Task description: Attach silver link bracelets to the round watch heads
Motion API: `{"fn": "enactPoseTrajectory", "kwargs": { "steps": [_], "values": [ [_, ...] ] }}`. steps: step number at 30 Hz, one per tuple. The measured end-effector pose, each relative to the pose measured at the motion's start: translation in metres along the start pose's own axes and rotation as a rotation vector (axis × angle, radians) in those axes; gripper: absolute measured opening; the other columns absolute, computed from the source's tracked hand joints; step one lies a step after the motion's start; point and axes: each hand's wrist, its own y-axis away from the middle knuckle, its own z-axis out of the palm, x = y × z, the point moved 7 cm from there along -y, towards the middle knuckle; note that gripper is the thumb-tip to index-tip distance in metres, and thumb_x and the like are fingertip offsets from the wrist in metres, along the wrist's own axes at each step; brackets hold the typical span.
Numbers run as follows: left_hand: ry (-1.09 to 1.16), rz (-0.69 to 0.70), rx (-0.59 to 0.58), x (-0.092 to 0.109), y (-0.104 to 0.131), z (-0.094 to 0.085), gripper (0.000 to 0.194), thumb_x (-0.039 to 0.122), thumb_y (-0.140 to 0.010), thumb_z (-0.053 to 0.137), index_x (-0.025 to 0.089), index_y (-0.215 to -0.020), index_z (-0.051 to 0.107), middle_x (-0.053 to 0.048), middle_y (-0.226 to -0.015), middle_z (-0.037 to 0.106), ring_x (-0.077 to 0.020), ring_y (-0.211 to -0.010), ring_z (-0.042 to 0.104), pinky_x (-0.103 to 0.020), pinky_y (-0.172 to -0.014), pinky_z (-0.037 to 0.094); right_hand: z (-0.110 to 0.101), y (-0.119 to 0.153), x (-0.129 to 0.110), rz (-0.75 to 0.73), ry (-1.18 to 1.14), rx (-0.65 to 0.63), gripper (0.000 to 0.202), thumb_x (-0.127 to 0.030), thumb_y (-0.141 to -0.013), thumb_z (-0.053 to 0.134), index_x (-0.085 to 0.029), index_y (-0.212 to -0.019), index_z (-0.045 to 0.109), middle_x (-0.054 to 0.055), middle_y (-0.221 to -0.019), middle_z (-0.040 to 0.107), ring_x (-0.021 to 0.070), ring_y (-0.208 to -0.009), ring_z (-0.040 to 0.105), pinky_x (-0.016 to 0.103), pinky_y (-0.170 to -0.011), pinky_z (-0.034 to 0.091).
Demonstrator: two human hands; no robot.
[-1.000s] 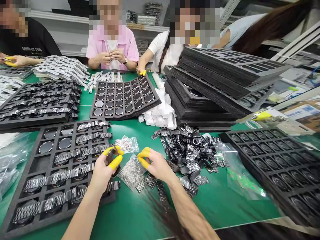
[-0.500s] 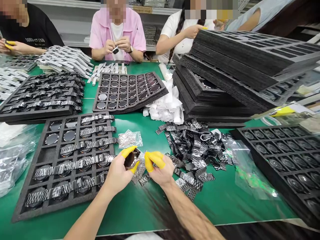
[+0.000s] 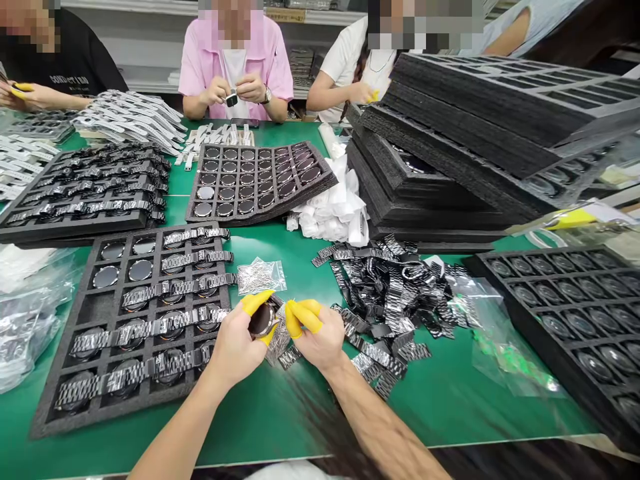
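In my left hand (image 3: 240, 347), yellow finger covers on thumb and finger grip a round dark-faced watch case (image 3: 261, 320), tilted and partly covered by the fingers. Close to its right, my right hand (image 3: 317, 333) is closed in a pinch with yellow-covered fingertips; whatever lies between them is too small to make out. Loose thin metal pins (image 3: 278, 345) lie on a clear bag beneath and between both hands. A second bag of pins (image 3: 260, 277) rests just beyond. To the right sits a heap of black metal link watch bands (image 3: 390, 293).
At left, a black foam tray (image 3: 93, 303) holds watch cases, many with link bands across them. Another tray (image 3: 235, 215) of cases lies ahead. Stacked foam trays (image 3: 425, 207) rise at back right; one more tray (image 3: 565, 293) stands right. Several people sit opposite.
My right hand has moved slightly left, nearer the watch case, which has tilted a little in my left hand. Across the table, the white-sleeved person's hand has lowered.
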Motion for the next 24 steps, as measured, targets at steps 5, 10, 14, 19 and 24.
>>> {"fn": "enactPoseTrajectory", "kwargs": {
  "steps": [5,10,14,19,24],
  "values": [
    [0.01,0.09,-0.073,0.012,-0.002,-0.004,0.047,0.015,-0.09,0.07,0.023,-0.137,0.068,-0.01,-0.119,0.077,-0.0249,-0.105,0.074,-0.039,-0.092,0.062,0.011,0.004,0.022,0.273,-0.444,-0.128,0.009,-0.025,-0.099,0.073,-0.025,-0.093,0.068,0.0,-0.079,0.07,0.0148,-0.065,0.065,0.026,-0.057,0.052],
    [0.12,0.098,-0.197,0.025,-0.006,-0.008,0.033,0.021,-0.092,0.07,0.022,-0.125,0.075,-0.007,-0.101,0.077,-0.021,-0.088,0.071,-0.032,-0.077,0.06,0.033,0.016,0.043,0.675,-0.901,-0.314,0.051,-0.065,-0.084,0.084,-0.027,-0.114,0.068,0.004,-0.103,0.068,0.0167,-0.075,0.064,0.027,-0.057,0.052],
    [0.426,-0.154,-0.353,0.019,-0.003,0.007,0.032,0.039,-0.091,0.077,0.021,-0.118,0.078,-0.005,-0.09,0.074,-0.0185,-0.075,0.067,-0.029,-0.066,0.057,0.034,0.013,0.034,0.569,-0.94,-0.338,0.044,-0.069,-0.088,0.077,-0.027,-0.102,0.076,0.009,-0.124,0.069,0.0213,-0.098,0.067,0.038,-0.082,0.059],
    [0.636,-0.335,-0.167,-0.011,-0.002,0.003,0.05,0.052,-0.095,0.071,0.022,-0.135,0.066,-0.002,-0.084,0.07,-0.008,-0.048,0.043,-0.024,-0.046,0.043,0.042,0.026,0.041,0.893,-1.061,-0.172,0.048,-0.072,-0.087,0.075,-0.025,-0.085,0.064,0.006,-0.095,0.074,0.0243,-0.092,0.07,0.043,-0.086,0.059],
    [0.128,-0.018,-0.035,-0.009,-0.01,-0.022,0.039,0.02,-0.1,0.06,0.029,-0.136,0.071,-0.01,-0.148,0.062,-0.0215,-0.111,0.071,-0.035,-0.092,0.063,0.068,0.045,0.013,1.16,-1.435,-0.392,0.055,-0.077,-0.085,0.074,-0.024,-0.082,0.06,-0.001,-0.06,0.063,0.0185,-0.058,0.06,0.035,-0.064,0.054]
  ]
}}
